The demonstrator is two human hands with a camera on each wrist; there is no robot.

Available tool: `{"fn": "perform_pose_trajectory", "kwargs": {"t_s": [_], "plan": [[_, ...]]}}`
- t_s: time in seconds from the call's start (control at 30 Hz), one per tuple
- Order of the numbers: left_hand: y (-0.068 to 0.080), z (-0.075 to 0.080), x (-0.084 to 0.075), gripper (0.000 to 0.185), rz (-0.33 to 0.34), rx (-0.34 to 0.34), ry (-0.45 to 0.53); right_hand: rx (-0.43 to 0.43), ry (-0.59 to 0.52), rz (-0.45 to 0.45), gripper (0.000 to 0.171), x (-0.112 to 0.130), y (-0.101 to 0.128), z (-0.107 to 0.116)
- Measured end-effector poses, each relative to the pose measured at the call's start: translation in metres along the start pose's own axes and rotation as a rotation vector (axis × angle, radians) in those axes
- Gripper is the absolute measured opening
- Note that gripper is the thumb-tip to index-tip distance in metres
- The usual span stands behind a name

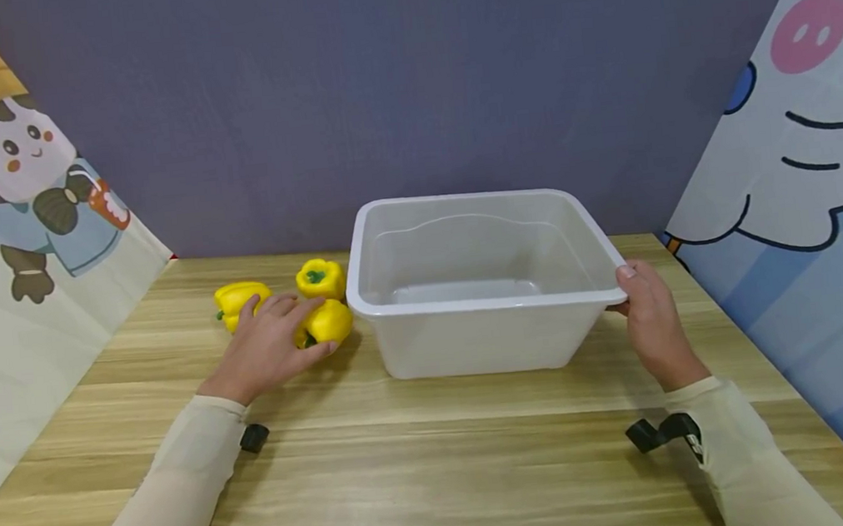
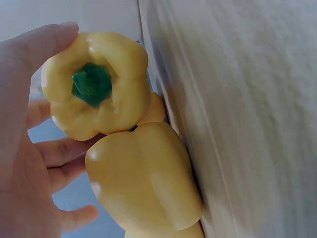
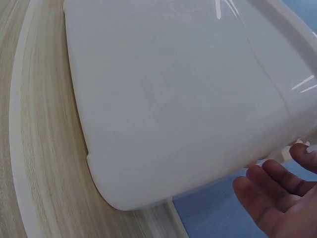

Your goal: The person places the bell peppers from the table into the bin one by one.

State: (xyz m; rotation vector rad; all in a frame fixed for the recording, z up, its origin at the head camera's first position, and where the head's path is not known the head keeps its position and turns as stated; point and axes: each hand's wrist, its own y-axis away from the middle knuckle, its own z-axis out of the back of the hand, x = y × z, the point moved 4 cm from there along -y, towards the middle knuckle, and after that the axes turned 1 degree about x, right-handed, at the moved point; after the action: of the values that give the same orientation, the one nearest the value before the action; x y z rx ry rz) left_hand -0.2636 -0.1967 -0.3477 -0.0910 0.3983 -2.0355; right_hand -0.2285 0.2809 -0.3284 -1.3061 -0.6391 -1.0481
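Several yellow bell peppers lie together on the left of the table. My left hand (image 1: 270, 343) reaches over them, with thumb and fingers around the nearest bell pepper (image 1: 332, 321). The left wrist view shows that pepper's green stem (image 2: 92, 84) facing the camera, and a second bell pepper (image 2: 143, 178) beside it. Another bell pepper (image 1: 321, 279) stands behind, stem up, and one more bell pepper (image 1: 241, 299) is partly covered by the hand. At the right, my right hand (image 1: 652, 318) grips the front right rim corner of a white plastic bin (image 1: 473, 338), which holds nothing visible.
The bin stands on a wood-grain table (image 1: 439, 462), right of the peppers. A dark blue-grey panel (image 1: 406, 89) rises behind. Cartoon-printed sheets flank the table, the left sheet (image 1: 8, 357) and the right sheet (image 1: 793, 297).
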Motion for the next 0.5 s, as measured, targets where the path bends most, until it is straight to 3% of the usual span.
{"fn": "perform_pose_trajectory", "kwargs": {"t_s": [0.5], "plan": [[-0.0015,0.0023,0.0019,0.071,0.011,-0.066,0.075,0.005,-0.012,-0.023,0.034,-0.0022,-0.0004,0.0026]]}}
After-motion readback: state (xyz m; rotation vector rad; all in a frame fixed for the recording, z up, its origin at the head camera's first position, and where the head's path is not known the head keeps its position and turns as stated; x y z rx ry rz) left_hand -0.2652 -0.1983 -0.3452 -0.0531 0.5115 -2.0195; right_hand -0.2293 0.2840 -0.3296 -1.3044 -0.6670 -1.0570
